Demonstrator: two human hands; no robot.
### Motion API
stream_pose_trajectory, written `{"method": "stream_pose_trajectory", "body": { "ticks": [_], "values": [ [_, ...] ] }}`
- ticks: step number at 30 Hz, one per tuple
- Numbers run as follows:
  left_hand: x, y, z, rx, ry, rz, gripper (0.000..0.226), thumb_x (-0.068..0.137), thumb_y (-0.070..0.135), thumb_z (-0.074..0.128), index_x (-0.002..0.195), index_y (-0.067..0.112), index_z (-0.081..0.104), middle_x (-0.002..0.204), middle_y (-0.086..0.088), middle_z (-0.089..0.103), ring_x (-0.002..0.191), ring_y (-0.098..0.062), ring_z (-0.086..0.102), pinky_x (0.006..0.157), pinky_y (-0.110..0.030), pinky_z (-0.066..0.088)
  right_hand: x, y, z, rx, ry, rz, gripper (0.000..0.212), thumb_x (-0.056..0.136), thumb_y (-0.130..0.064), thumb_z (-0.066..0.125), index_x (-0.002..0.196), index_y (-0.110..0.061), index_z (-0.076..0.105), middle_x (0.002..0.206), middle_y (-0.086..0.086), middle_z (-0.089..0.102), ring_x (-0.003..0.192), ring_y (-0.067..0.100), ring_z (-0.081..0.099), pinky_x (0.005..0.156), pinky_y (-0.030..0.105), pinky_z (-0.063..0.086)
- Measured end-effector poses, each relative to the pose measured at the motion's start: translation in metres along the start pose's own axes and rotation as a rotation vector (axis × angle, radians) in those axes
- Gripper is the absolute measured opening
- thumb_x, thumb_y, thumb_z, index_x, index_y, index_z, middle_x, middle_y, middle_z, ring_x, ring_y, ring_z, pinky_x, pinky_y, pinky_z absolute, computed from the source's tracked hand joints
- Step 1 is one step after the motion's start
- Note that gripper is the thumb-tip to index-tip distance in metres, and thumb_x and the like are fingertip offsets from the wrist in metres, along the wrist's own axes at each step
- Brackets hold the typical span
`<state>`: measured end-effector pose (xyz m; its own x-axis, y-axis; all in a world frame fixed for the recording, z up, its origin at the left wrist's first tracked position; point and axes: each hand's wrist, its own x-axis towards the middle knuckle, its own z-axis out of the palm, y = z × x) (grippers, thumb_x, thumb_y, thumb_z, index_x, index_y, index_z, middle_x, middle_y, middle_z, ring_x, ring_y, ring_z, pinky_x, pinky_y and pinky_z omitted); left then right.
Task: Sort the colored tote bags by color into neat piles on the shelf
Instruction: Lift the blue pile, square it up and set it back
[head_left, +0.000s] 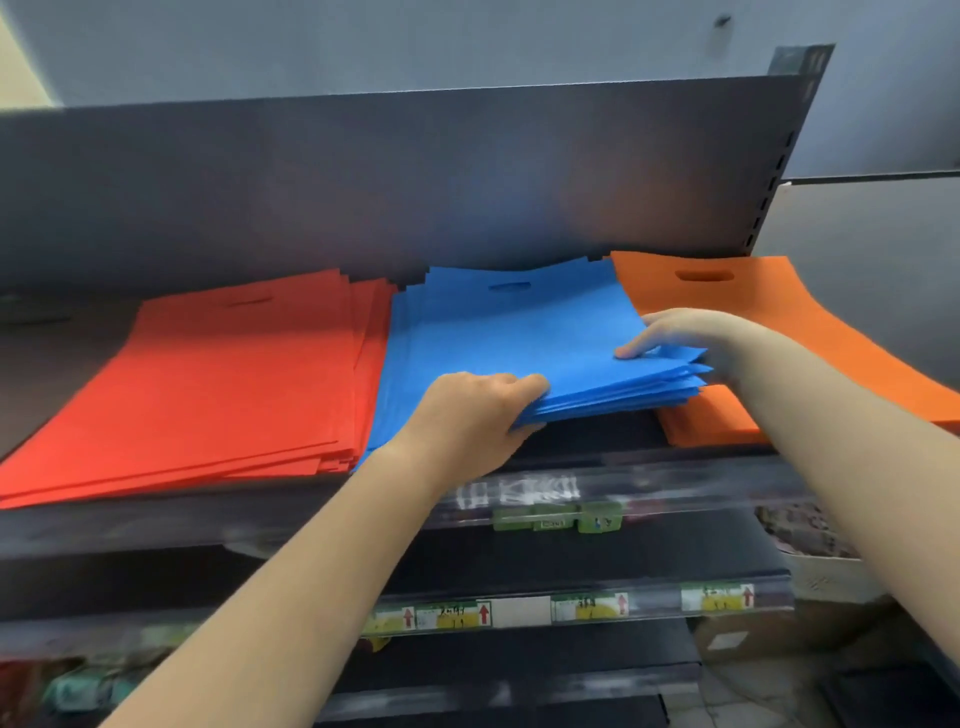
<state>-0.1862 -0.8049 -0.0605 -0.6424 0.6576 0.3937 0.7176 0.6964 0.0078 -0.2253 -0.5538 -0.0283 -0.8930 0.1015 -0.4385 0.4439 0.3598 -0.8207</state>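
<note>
Squaring up the blue pile (498, 332)
My left hand (478, 410) and right hand (670, 332) both grip its front edge; gonna tap the edges flush.

Green price tags (558, 517) sit on one shelf rail, yellow tags (452, 616) with red arrows line the rail below, and a white basket (826, 577) stands at right.

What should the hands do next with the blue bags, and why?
Probably set the blue pile down flat and square its edges. The left hand grips its near edge, lifted off the shelf, and the right hand holds its right corner, where the layers fan out unevenly. Its right part overlaps the orange pile, so nudging it slightly left, toward the red pile, seems wise.
</note>
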Motion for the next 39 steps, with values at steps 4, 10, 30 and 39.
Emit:
{"method": "stream_pose_trajectory", "body": {
  "ticks": [4, 10, 30, 39],
  "values": [
    [-0.002, -0.025, -0.011, -0.436, -0.097, -0.296, 0.063, 0.065, 0.079, 0.047, 0.106, 0.033, 0.061, 0.108, 0.018, 0.066, 0.105, -0.005, 0.060, 0.087, -0.031, 0.048, 0.000, 0.012, -0.001, 0.217, -0.065, -0.222, 0.036, 0.086, 0.010, 0.056, 0.115, -0.012, 0.059, 0.105, 0.006, 0.071, 0.079, 0.016, 0.072, 0.062, 0.026, 0.057],
    [0.009, -0.075, -0.007, -0.475, 0.198, -0.714, 0.067, 0.083, 0.037, 0.070, 0.136, 0.006, 0.042, 0.138, -0.009, 0.048, 0.127, -0.024, 0.045, 0.102, -0.030, 0.034, -0.015, 0.026, -0.019, 0.364, -0.094, -0.426, 0.047, 0.088, 0.009, 0.052, 0.118, -0.027, 0.054, 0.099, -0.007, 0.074, 0.084, 0.012, 0.072, 0.061, 0.022, 0.056],
    [0.071, -0.103, -0.102, -1.153, 0.721, -0.417, 0.033, 0.079, 0.023, 0.073, 0.106, 0.036, 0.059, 0.103, 0.015, 0.070, 0.098, -0.007, 0.067, 0.076, -0.021, 0.054, -0.010, -0.086, 0.004, 0.521, 0.380, -0.976, 0.063, 0.059, -0.024, 0.082, 0.116, -0.023, 0.056, 0.111, -0.005, 0.069, 0.103, 0.015, 0.066, 0.083, 0.035, 0.055],
    [0.108, -0.097, -0.130, -1.142, 0.721, -0.394, 0.041, 0.084, 0.019, 0.067, 0.121, 0.022, 0.052, 0.113, 0.005, 0.066, 0.104, -0.011, 0.063, 0.087, -0.033, 0.052, -0.017, -0.140, -0.008, 0.489, 0.399, -0.968, 0.049, 0.067, -0.022, 0.075, 0.112, -0.024, 0.056, 0.109, -0.004, 0.068, 0.100, 0.016, 0.066, 0.086, 0.041, 0.055]
  ]
}}
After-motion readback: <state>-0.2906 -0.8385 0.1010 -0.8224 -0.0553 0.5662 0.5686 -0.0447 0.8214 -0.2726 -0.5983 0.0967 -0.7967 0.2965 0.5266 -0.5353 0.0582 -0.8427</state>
